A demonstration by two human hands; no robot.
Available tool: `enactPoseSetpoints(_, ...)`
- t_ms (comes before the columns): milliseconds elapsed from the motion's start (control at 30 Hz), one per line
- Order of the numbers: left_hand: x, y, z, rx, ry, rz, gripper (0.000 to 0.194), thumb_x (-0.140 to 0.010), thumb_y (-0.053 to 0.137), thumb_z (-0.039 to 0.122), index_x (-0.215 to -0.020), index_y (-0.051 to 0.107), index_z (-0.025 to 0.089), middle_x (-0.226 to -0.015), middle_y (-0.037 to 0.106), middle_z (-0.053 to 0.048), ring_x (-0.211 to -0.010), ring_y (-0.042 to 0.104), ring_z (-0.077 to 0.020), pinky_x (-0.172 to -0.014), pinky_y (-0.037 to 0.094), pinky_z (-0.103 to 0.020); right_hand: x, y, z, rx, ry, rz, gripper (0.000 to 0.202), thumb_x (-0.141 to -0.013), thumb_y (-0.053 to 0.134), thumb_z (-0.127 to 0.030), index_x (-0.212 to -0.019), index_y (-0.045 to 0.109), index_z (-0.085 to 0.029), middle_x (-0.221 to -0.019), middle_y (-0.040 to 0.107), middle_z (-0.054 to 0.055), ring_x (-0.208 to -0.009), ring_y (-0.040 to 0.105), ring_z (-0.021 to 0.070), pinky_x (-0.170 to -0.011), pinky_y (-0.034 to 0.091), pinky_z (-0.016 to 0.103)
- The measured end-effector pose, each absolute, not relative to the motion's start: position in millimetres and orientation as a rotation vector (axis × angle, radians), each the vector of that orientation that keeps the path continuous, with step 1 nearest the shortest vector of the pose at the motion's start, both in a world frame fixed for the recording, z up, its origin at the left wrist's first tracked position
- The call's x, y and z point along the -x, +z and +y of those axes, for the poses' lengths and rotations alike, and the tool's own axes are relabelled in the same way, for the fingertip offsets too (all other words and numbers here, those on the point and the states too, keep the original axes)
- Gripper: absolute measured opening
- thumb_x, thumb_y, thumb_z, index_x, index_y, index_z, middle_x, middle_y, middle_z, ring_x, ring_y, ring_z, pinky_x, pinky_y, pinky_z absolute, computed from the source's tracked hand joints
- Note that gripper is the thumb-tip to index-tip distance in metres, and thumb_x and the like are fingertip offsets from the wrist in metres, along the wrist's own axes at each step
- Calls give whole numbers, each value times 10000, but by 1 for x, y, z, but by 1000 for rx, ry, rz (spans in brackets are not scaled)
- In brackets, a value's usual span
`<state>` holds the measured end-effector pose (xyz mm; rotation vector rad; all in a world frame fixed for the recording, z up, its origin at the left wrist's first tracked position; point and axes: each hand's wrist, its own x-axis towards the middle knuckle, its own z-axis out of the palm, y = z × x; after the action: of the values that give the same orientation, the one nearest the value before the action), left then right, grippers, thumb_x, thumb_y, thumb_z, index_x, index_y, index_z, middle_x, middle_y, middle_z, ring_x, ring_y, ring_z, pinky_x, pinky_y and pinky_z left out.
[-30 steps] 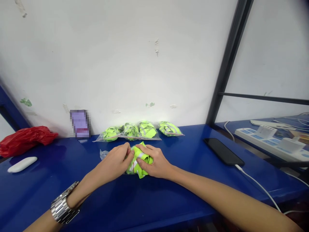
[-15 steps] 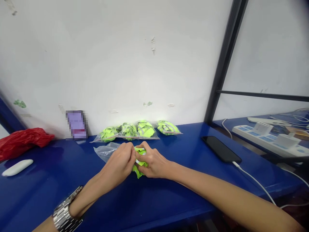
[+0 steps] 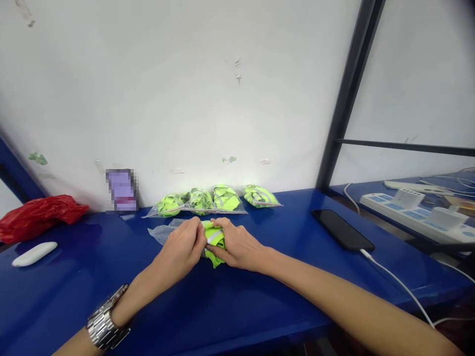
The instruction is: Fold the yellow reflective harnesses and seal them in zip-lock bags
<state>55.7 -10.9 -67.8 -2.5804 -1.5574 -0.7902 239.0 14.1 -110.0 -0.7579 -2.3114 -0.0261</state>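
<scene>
This looks like a room in a home or dormitory, though which cannot be told: a blue surface (image 3: pixel 274 296) against a scuffed white wall (image 3: pixel 193 89), a dark metal post (image 3: pixel 347 94) at the upper right, and a power strip (image 3: pixel 411 212) and charging phone (image 3: pixel 343 230) at the right.

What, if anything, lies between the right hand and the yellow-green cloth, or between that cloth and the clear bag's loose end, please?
Nothing visible lies between the right hand and the cloth, which its fingers touch. The left hand stands between the cloth and the loose end of the clear bag, hiding how they meet.
</scene>
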Motion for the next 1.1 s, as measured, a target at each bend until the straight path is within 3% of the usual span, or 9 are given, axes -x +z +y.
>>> enactPoseSetpoints(100,-56,-67,-10,2575,-841,-1588,231,-949,301,328,-751,361,226,-687,496,2,-620,500,-187,-551,326,-298,-237,-110,13,734,55,-2244,528,-926,480,-407,-1316,308,-96,-1205,528,208,-1001,607,278,-715,523,376)
enactPoseSetpoints(300,-61,-67,-11,2584,-842,-1473,248,-960,270,303,-749,372,218,-725,492,-21,-665,500,-194,-581,379,-314,-238,-113,14,608,142,-2277,197,-928,477,-242,-1089,543,-150,-1098,544,153,-1132,519,255,-738,516,320)
enactPoseSetpoints(500,-65,-71,-9,2591,-729,-1235,262,-962,267,257,-752,415,204,-752,506,-45,-716,498,-207,-655,436,-351,-237,-111,18,640,291,-2206,164,-868,552,-205,-1023,600,-191,-1147,497,119,-1041,548,220,-686,504,280)
enactPoseSetpoints(600,-60,-70,-5,2576,-672,-1183,261,-965,256,212,-887,501,161,-839,538,-78,-794,511,-222,-735,462,-388,-235,-108,24,707,409,-2079,101,-871,553,-247,-931,604,-184,-986,572,71,-945,577,197,-754,504,305)
enactPoseSetpoints(700,-47,-66,-3,2585,-573,-1074,326,-928,350,197,-1226,469,140,-1112,542,-152,-1044,501,-281,-891,447,-469,-237,-107,32,793,766,-1872,223,-909,497,-393,-862,564,-186,-685,525,-12,-565,551,126,-504,491,247)
enactPoseSetpoints(800,-35,-63,-1,2555,-434,-962,634,-811,553,263,-1392,321,163,-1382,405,-192,-1291,354,-370,-1025,359,-543,-240,-108,36,765,1132,-1677,312,-877,523,-501,-872,547,-190,-608,489,-47,-379,446,82,-307,395,208)
enactPoseSetpoints(900,-33,-63,5,2497,-354,-918,739,-698,641,227,-1361,334,110,-1377,430,-230,-1284,391,-398,-1043,341,-549,-240,-107,32,684,1275,-1578,325,-832,597,-503,-818,544,-182,-587,505,-45,-384,463,80,-277,390,192)
enactPoseSetpoints(1000,-41,-68,11,2508,-395,-893,621,-679,622,181,-1258,414,98,-1245,550,-223,-1169,520,-378,-1002,384,-537,-236,-107,25,664,1292,-1520,332,-818,619,-501,-780,552,-178,-564,504,-41,-383,466,78,-267,380,181)
enactPoseSetpoints(1100,-51,-76,14,2520,-502,-897,562,-712,591,200,-1236,407,112,-1227,556,-226,-1143,543,-374,-955,426,-532,-232,-110,20,732,1180,-1476,355,-809,622,-516,-763,587,-166,-559,498,-31,-347,432,68,-255,362,191)
